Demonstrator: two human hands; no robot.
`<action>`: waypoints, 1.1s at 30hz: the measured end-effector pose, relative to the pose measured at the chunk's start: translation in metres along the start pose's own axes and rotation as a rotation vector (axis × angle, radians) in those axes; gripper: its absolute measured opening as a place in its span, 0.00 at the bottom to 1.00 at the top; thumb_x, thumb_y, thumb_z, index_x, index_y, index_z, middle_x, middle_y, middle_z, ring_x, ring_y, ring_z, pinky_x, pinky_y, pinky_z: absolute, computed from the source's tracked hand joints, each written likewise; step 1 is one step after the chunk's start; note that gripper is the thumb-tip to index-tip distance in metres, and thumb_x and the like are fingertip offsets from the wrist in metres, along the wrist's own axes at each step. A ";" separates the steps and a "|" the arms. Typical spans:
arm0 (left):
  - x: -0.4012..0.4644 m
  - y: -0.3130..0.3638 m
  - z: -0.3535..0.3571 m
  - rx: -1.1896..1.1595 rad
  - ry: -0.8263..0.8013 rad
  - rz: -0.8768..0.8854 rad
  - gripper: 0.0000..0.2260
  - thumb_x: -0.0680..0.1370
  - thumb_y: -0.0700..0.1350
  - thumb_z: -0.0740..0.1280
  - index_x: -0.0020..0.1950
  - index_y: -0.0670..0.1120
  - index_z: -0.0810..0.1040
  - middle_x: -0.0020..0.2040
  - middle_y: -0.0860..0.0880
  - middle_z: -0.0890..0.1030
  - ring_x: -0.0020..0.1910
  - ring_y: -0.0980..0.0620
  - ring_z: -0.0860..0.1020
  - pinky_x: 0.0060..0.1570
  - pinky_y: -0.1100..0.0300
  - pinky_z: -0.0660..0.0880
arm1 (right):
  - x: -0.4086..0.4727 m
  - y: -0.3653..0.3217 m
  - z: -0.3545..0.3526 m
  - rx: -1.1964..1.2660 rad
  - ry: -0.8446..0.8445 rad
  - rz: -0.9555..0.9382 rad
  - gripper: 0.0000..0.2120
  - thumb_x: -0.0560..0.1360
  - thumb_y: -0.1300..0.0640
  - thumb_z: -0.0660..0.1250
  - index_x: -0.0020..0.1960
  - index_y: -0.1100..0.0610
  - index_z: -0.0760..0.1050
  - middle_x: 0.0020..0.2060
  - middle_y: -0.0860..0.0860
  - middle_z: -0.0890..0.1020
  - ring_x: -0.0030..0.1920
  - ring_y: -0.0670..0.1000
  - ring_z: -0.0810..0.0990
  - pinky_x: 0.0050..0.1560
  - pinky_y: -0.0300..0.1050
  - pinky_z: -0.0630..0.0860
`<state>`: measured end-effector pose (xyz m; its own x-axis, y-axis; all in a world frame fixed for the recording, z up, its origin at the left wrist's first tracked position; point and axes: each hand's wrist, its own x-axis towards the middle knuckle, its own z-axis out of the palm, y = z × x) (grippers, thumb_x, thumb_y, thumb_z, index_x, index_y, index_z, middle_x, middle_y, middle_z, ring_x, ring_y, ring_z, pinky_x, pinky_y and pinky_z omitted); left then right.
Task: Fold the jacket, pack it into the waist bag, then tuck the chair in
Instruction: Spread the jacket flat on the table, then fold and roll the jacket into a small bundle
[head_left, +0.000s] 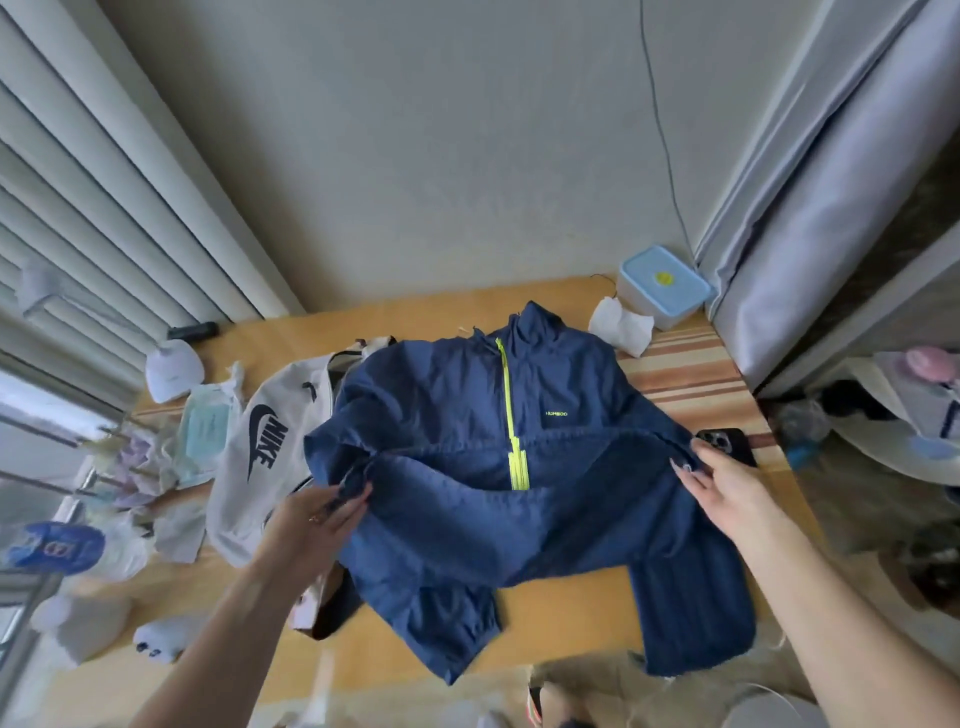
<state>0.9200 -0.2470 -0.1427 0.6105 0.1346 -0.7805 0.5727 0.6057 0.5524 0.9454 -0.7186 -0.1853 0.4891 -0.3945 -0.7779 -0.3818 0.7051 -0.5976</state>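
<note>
A navy jacket (452, 415) with a neon-yellow zipper lies front-up on the wooden table (291, 338), its bottom part folded up over the chest. Both sleeves hang toward the near edge. My left hand (317, 519) pinches the fold's left edge. At the fold's right edge, my right hand (727, 488) grips the fabric. A light grey waist bag (260, 452) with a dark logo lies just left of the jacket, partly under it. No chair is clearly visible.
A black phone (727, 441) lies beside my right hand. A blue-lidded box (662, 286) and crumpled tissue (621, 322) sit at the back right. A wet-wipes pack (205, 431), white lamp base (171, 371) and clutter fill the left side. Curtains flank the table.
</note>
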 end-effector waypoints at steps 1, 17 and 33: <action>0.012 0.006 0.011 0.011 -0.065 -0.011 0.12 0.83 0.31 0.53 0.47 0.36 0.75 0.42 0.36 0.87 0.61 0.35 0.80 0.71 0.47 0.70 | 0.014 -0.004 0.010 -0.030 -0.022 -0.007 0.04 0.82 0.65 0.65 0.51 0.64 0.78 0.58 0.59 0.80 0.55 0.55 0.81 0.54 0.44 0.83; 0.136 -0.009 0.061 1.266 0.646 0.513 0.10 0.79 0.46 0.69 0.58 0.43 0.83 0.55 0.41 0.86 0.55 0.37 0.82 0.53 0.47 0.77 | 0.120 0.010 0.042 -1.427 0.175 -0.587 0.04 0.76 0.59 0.72 0.51 0.56 0.82 0.47 0.58 0.87 0.49 0.66 0.83 0.43 0.52 0.76; 0.259 0.053 0.216 1.654 0.117 0.719 0.16 0.76 0.45 0.70 0.64 0.51 0.80 0.52 0.48 0.88 0.57 0.42 0.82 0.64 0.47 0.75 | 0.171 -0.018 0.294 -1.423 -0.456 -0.583 0.16 0.75 0.55 0.74 0.63 0.55 0.81 0.57 0.53 0.85 0.58 0.55 0.83 0.59 0.50 0.78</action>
<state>1.2262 -0.3496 -0.2526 0.9629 0.0832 -0.2567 0.1814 -0.9037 0.3877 1.2660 -0.6252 -0.2506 0.9047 -0.0159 -0.4258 -0.3257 -0.6703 -0.6668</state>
